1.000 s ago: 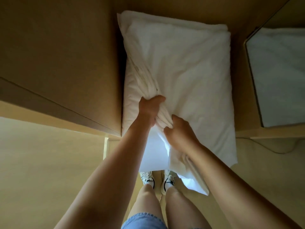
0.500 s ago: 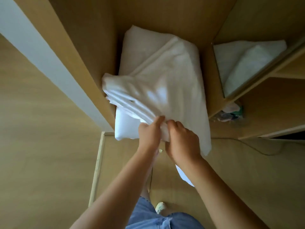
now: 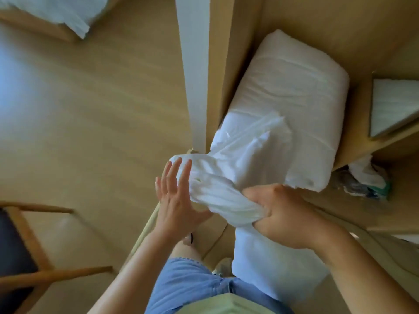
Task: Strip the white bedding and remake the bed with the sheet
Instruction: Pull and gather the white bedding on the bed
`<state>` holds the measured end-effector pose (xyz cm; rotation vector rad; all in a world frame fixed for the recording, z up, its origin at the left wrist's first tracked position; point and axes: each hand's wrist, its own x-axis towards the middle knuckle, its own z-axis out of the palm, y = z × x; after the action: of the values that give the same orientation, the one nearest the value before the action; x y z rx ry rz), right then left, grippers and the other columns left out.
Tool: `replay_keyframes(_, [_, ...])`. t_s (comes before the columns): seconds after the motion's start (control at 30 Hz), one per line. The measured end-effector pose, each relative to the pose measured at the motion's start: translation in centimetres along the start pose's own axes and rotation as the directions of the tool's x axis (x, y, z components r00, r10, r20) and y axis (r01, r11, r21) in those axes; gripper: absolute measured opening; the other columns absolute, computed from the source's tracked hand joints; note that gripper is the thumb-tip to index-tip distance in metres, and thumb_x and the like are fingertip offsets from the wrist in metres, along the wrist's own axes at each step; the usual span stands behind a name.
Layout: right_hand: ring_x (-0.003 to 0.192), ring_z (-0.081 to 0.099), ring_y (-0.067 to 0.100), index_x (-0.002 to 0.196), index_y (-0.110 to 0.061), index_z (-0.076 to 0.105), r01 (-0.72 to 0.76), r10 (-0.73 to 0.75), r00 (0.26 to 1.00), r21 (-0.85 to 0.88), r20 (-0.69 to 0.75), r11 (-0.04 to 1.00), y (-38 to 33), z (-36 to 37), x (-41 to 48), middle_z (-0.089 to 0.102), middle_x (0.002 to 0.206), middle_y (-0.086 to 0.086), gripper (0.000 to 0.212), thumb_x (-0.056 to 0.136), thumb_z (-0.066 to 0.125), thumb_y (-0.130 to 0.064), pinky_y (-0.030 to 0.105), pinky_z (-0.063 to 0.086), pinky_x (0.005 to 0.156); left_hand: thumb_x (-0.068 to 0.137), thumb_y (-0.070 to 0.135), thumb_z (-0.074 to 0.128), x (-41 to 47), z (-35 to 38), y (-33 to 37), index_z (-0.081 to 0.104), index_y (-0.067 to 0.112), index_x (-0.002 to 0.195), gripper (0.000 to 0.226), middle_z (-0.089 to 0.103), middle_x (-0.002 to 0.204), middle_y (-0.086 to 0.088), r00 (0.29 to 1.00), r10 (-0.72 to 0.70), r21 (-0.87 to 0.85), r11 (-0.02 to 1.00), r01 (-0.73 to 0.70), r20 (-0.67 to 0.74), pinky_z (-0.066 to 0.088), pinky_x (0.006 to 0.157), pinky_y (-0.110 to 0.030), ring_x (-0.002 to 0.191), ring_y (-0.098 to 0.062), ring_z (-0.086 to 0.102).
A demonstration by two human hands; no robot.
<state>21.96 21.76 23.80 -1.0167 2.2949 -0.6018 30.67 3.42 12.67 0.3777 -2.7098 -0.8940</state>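
- I am wearing blue denim shorts (image 3: 192, 284), which are showing at the bottom edge of the view.
- My right hand (image 3: 283, 216) is clamping curled fingers tightly around a gathered, pleated neck of the white sheet (image 3: 226, 193). A smooth, flat fall of the same cloth is hanging below my fist.
- My left hand (image 3: 176, 200) is lying open, fingers straight and slightly spread. It is pressing its palm against the rounded, bunched end of the sheet and gripping nothing.
- The sheet is trailing from my hands up to a plump, soft white bundle (image 3: 294, 87), rounded at its corners.
- That bundle is lying inside a matte wooden cabinet (image 3: 226, 64).
- A crumpled plastic bag (image 3: 367, 177) is sitting to the right of the bundle.
- A wooden-framed chair (image 3: 22, 245) with a dark seat is standing at the left on pale wood-grain floor (image 3: 90, 109).
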Motion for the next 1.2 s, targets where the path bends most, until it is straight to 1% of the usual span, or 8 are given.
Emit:
replay_keyframes(0.1, [0.066,0.05,0.014,0.063,-0.025,0.045,0.116,-0.119,0.982,0.03,0.144,0.993,-3.1,1.5,3.0,0.051,0.06,-0.007,0.026,0.077,0.059,-0.007,0.017,0.035,0.054,0.07,0.035,0.078,0.3,-3.1,-3.7,0.024,0.038,0.143,0.091,0.014,0.149,0.015,0.973,-0.048,0.034,0.999,0.041,0.228,0.009,0.113,-0.044,0.141,-0.01,0.0])
replay_keyframes(0.2, [0.059,0.048,-0.002,0.06,-0.041,0.05,0.145,-0.164,0.951,0.09,0.262,0.985,-5.5,3.1,7.6,0.052,0.059,-0.025,0.04,0.082,0.06,-0.01,0.011,0.036,0.053,0.077,0.011,0.064,-0.3,-5.2,-7.3,0.069,0.007,0.093,0.017,0.069,0.106,-0.002,0.943,-0.156,-0.147,0.968,0.206,0.292,0.043,0.082,-0.038,0.097,-0.013,0.057])
replay_keyframes(0.27, [0.058,0.05,-0.006,0.06,-0.037,0.049,0.149,-0.189,0.928,0.145,0.32,0.978,-6.7,4.2,11.1,0.054,0.06,-0.03,0.039,0.082,0.061,-0.007,0.011,0.037,0.053,0.069,0.016,0.049,-0.9,-6.4,-9.4,0.06,-0.001,0.07,0.02,0.064,0.07,-0.01,0.915,-0.302,-0.202,0.911,0.36,0.268,0.04,0.059,-0.038,0.063,-0.017,0.048])
replay_keyframes(0.4, [0.055,0.043,0.003,0.062,-0.027,0.048,0.153,-0.197,0.913,0.148,0.358,0.977,-9.6,5.4,19.0,0.05,0.057,-0.019,0.021,0.072,0.056,-0.01,0.017,0.031,0.054,0.063,0.028,0.045,-0.3,-9.4,-14.4,0.039,0.019,0.051,0.016,0.043,0.047,0.008,0.84,-0.522,-0.297,0.786,0.542,0.151,0.028,0.052,-0.031,0.051,-0.012,0.036])
replay_keyframes(0.53, [0.057,0.047,0.005,0.066,-0.039,0.05,0.222,-0.209,0.908,0.006,0.363,0.975,-13.0,5.8,28.0,0.053,0.059,-0.018,0.034,0.074,0.055,-0.006,0.02,0.033,0.053,0.062,0.046,0.053,2.2,-14.2,-20.2,0.032,0.024,0.049,0.033,0.039,0.044,0.008,0.791,-0.612,-0.169,0.776,0.607,0.033,0.026,0.049,-0.029,0.05,-0.012,0.037])
replay_keyframes(0.77, [0.082,0.053,0.02,0.091,-0.013,0.061,0.394,-0.291,0.887,-0.258,0.358,0.882,-18.9,9.2,43.3,0.056,0.086,-0.003,0.017,0.075,0.057,-0.007,0.031,0.035,0.064,0.077,0.043,0.058,8.2,-22.1,-31.6,0.038,0.023,0.062,0.033,0.053,0.065,0.007,0.734,-0.678,0.258,0.718,0.646,0.048,0.023,0.052,-0.023,0.069,-0.017,0.044])
replay_keyframes(1.0, [0.078,0.051,0.024,0.094,-0.01,0.061,0.536,-0.424,0.804,-0.201,0.417,0.82,-24.1,10.8,60.5,0.043,0.083,-0.007,0.024,0.071,0.063,-0.004,0.028,0.028,0.06,0.083,0.038,0.058,16.2,-26.4,-42.4,0.03,0.024,0.063,0.037,0.039,0.063,0.01,0.588,-0.809,0.223,0.576,0.786,0.014,0.025,0.054,-0.029,0.067,-0.019,0.044])
replay_keyframes(1.2, [0.081,0.052,0.022,0.099,-0.015,0.055,0.531,-0.377,0.739,-0.137,0.559,0.836,-30.2,9.2,77.6,0.053,0.093,-0.002,0.025,0.075,0.056,-0.008,0.033,0.041,0.066,0.087,0.029,0.052,27.3,-31.7,-51.8,0.038,0.02,0.073,0.022,0.06,0.077,-0.003,0.438,-0.896,0.178,0.42,0.89,-0.077,0.026,0.058,-0.034,0.073,-0.032,0.05])
